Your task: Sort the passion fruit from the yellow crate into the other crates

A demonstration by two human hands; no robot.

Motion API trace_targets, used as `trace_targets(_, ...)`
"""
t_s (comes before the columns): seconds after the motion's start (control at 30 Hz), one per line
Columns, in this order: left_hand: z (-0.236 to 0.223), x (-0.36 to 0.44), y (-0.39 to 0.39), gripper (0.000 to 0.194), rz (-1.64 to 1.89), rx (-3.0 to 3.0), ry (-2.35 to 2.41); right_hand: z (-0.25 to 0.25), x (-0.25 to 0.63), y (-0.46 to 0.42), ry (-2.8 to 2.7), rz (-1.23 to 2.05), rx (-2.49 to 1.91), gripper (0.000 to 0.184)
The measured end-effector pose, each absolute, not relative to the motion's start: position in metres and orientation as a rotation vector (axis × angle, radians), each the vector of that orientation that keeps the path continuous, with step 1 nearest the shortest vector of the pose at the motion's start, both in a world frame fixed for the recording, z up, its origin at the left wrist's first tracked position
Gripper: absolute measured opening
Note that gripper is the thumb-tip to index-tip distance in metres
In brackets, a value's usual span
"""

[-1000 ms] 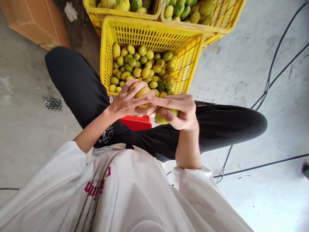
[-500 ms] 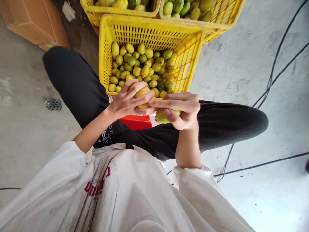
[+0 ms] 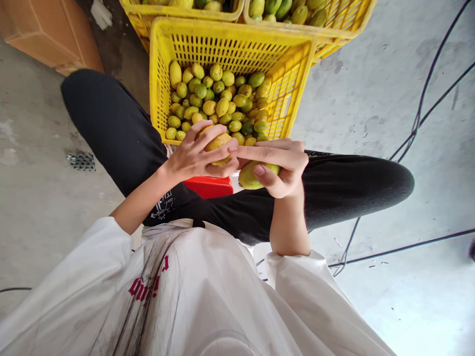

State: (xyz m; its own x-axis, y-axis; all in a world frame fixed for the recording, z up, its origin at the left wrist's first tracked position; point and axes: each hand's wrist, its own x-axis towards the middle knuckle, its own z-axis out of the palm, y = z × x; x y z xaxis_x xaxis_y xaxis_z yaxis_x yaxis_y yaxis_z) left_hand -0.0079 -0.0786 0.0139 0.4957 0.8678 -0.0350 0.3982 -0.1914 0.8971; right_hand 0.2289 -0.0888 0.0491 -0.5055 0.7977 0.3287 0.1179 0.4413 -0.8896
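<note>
My left hand [image 3: 196, 155] is wrapped over a yellow lemon [image 3: 218, 143], its fingers spread across the fruit's top. In my right hand [image 3: 284, 165] sits a greener lemon [image 3: 250, 175], held under the thumb. The right index finger stretches across and meets the fingers of my left hand. Both hands are close together above my lap, just on the near side of a yellow plastic crate [image 3: 233, 29]. Inside that crate lie many loose yellow and green lemons [image 3: 222, 106]. Part of each held fruit is hidden by my fingers.
Two more yellow crates, one at back left [image 3: 181, 12] and one at back right [image 3: 341, 24], hold similar fruit. A cardboard box [image 3: 52, 34] stands at left. Something red [image 3: 210, 187] shows between my legs. Black cables [image 3: 417, 121] cross the concrete floor at right.
The right hand has shifted slightly to the right, turning its green lemon a little. My left hand keeps its hold on the yellow lemon. The crates sit slightly higher in view.
</note>
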Motion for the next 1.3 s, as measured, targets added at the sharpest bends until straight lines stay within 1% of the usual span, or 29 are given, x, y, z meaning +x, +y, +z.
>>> trace_targets(0.1,0.004,-0.009,-0.081,0.027,0.758,1.693,1.214,0.049,0.231,-0.089,-1.946,1.102,-0.803,0.034)
trace_targets(0.17,0.002,-0.010,-0.081,0.025,0.793,1.718,1.217,0.048,0.232,-0.088,-1.941,1.082,-0.780,0.033)
trace_targets(0.27,0.007,-0.011,-0.079,0.020,0.670,1.893,1.037,0.046,0.235,-0.085,-1.922,1.059,-0.768,0.031)
trace_targets(0.33,0.013,-0.012,-0.076,0.021,0.589,1.954,0.978,0.045,0.237,-0.086,-1.931,1.063,-0.817,0.033)
trace_targets(0.47,0.018,-0.014,-0.074,0.032,0.574,1.920,1.052,0.042,0.235,-0.089,-1.935,1.084,-0.848,0.039)
trace_targets(0.53,0.018,-0.014,-0.075,0.034,0.569,1.899,1.066,0.042,0.232,-0.090,-1.920,1.113,-0.826,0.041)
trace_targets(0.7,0.013,-0.011,-0.077,0.037,0.620,1.794,1.136,0.053,0.225,-0.088,-1.888,1.127,-0.753,0.038)
trace_targets(0.83,0.008,-0.010,-0.075,0.028,0.609,1.871,1.045,0.058,0.219,-0.087,-1.854,1.125,-0.748,0.035)
trace_targets(0.93,0.009,-0.011,-0.073,0.024,0.601,1.921,0.982,0.042,0.214,-0.085,-1.659,1.218,-0.836,0.034)
trace_targets(1.03,0.010,-0.012,-0.074,0.025,0.728,1.836,1.125,0.003,0.218,-0.071,-1.336,1.205,-0.986,0.040)
trace_targets(1.07,0.009,-0.012,-0.075,0.025,0.793,1.845,1.153,-0.013,0.222,-0.063,-1.250,1.279,-0.984,0.043)
trace_targets(1.13,0.007,-0.012,-0.077,0.034,0.949,1.930,1.146,-0.041,0.230,-0.046,-1.092,1.452,-0.888,0.044)
trace_targets(1.2,0.004,-0.013,-0.078,0.055,1.074,1.960,1.156,-0.059,0.236,-0.032,-1.053,1.653,-0.848,0.046)
trace_targets(1.23,0.003,-0.013,-0.078,0.065,1.098,1.920,1.204,-0.063,0.237,-0.028,-1.092,1.705,-0.837,0.047)
trace_targets(1.3,0.002,-0.016,-0.077,0.077,1.111,1.757,1.328,-0.064,0.234,-0.027,-1.180,1.725,-0.817,0.053)
